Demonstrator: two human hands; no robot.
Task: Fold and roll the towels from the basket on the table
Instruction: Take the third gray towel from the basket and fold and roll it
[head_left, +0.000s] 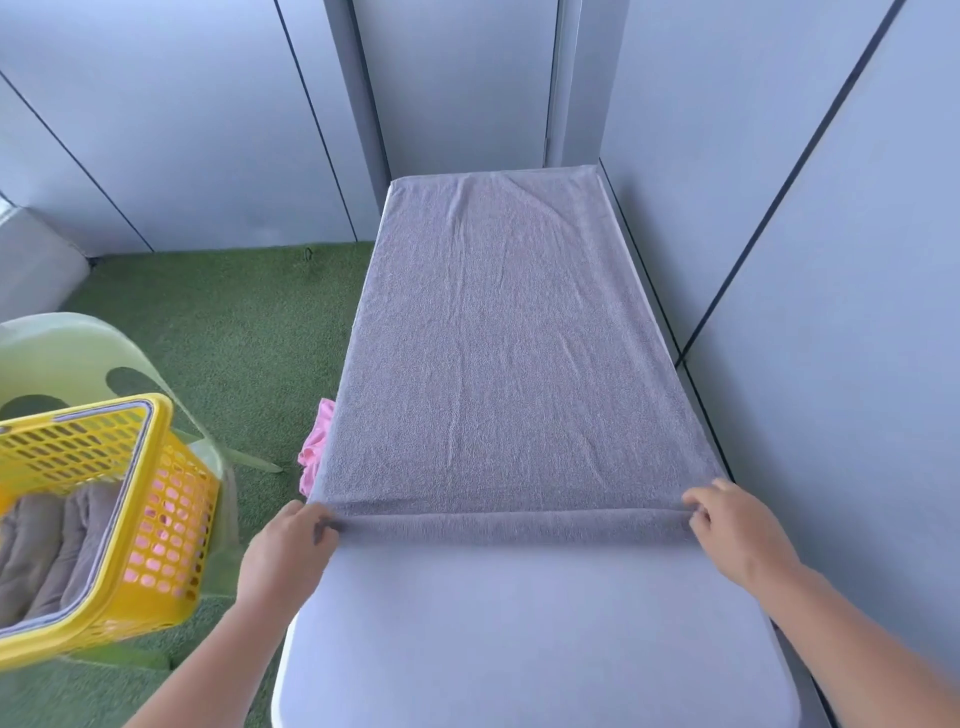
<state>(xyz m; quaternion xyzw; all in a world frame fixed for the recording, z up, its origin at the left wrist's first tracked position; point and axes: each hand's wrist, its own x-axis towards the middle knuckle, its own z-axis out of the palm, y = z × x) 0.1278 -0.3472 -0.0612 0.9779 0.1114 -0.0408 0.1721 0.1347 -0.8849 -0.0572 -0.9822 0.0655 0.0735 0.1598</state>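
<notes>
- towel on the surface: plain mauve-grey, no print
- surface: plain pale grey-white
- basket, left of surface: bright yellow, slotted grid walls
- rolled towels in basket: grey-brown
- cloth at surface's left edge: pink
- chair under basket: pale green
- floor left of surface: green turf
- wall panels behind and right of surface: pale blue-grey, dark seams

Single head cam, wide-angle, faces fwd + down along table, near end close.
</notes>
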